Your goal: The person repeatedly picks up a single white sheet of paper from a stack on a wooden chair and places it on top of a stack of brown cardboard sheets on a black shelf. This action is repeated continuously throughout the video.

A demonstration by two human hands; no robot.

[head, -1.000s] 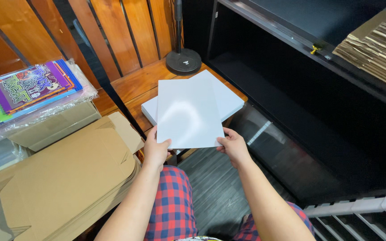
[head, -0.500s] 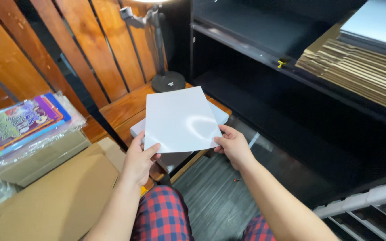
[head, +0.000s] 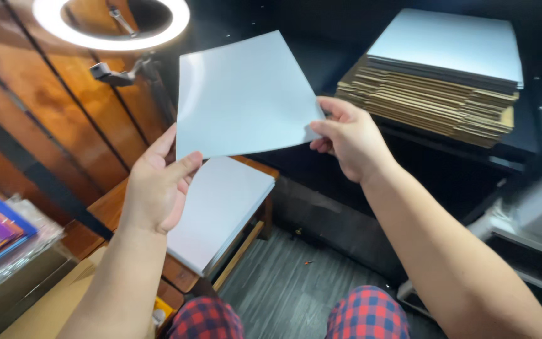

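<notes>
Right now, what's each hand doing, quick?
Left hand: shut on the white sheet, at its lower left corner.
Right hand: shut on the same sheet's right edge.

The thin white sheet (head: 246, 94) looks like smooth paper with a faint sheen. The white stack (head: 217, 210) beneath is similar, on a varnished, glossy wooden table (head: 105, 210). The brown corrugated cardboard pile (head: 428, 100) is matt and rough-edged. The floor (head: 296, 282) is grey wood-grain.
</notes>
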